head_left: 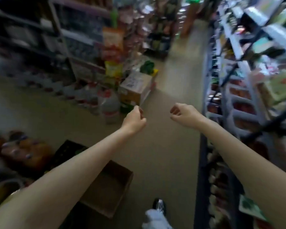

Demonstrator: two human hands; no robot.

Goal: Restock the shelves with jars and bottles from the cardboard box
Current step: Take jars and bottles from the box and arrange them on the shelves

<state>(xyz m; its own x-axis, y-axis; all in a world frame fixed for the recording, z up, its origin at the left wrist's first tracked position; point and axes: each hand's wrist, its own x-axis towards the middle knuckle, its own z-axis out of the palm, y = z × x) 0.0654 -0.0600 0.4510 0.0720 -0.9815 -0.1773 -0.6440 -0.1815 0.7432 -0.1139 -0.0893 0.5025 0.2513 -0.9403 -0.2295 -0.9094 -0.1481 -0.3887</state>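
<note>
Two cardboard boxes (pixel 109 187) (pixel 135 90) and two hands (pixel 134 119) (pixel 183 114) (shelf goods too blurred to count).

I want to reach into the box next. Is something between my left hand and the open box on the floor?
Nothing visible: the left hand hangs over bare floor, and the box lies open below the forearm.

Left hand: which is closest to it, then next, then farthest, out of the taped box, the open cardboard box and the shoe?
From the left hand, in the head view:
1. Taped box, just ahead of it, by the left shelves.
2. Open cardboard box, on the floor below the left arm.
3. Shoe, at the bottom, by the person's own leg.
</note>
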